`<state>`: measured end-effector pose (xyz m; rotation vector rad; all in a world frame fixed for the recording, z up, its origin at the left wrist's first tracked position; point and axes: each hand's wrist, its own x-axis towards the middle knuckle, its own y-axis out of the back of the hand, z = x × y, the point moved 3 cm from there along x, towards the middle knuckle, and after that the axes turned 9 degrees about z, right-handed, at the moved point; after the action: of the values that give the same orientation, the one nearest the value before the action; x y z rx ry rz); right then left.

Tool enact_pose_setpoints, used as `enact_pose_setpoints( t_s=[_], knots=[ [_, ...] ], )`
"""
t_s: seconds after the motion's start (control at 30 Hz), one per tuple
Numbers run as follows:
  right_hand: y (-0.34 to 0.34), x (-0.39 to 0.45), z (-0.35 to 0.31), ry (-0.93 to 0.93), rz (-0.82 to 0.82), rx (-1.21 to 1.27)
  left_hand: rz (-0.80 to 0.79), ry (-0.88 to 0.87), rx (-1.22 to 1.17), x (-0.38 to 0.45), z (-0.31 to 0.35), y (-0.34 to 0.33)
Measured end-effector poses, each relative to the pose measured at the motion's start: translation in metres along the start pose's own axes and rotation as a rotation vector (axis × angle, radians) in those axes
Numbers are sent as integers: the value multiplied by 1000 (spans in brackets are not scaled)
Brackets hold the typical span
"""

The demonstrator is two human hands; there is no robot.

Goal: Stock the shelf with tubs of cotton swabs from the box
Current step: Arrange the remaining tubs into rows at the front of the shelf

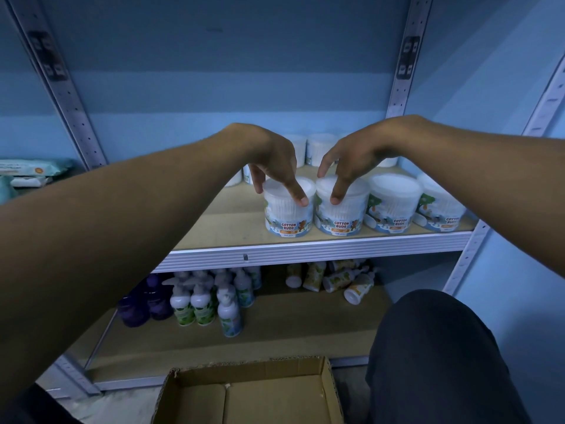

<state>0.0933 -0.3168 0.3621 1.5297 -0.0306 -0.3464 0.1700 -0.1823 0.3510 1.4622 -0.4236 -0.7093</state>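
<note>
Both hands reach over the shelf (305, 249) front. The left hand (275, 160) grips the leftmost tub (289, 209) from above, thumb and fingers around its lid. The right hand (348, 160) clasps the second tub (341, 209) touching beside it. Two more tubs (394, 206) stand right of the right hand; the open box (247, 393) lies below both hands

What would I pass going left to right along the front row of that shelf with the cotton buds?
First tub under the left hand, second tub under the right hand, third tub, fourth tub.
</note>
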Motion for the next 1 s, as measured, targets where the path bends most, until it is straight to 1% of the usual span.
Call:
enact_pose_setpoints(
  t_s=[0.17,0.63,0.73,0.87,1.0],
  knots=[
    [-1,4,3,17,-22,22,6,20,6,-3,2,1],
    [-1,4,5,24,-3,12,8,25,29,-12,3,1],
    [2,2,4,9,-14,77,10,15,18,-13,1,2],
    [10,3,-2,7,58,147,61,-19,15,-15,-8,6],
    [15,16,-11,5,182,172,165,-19,131,-17,-28,13]
  ],
)
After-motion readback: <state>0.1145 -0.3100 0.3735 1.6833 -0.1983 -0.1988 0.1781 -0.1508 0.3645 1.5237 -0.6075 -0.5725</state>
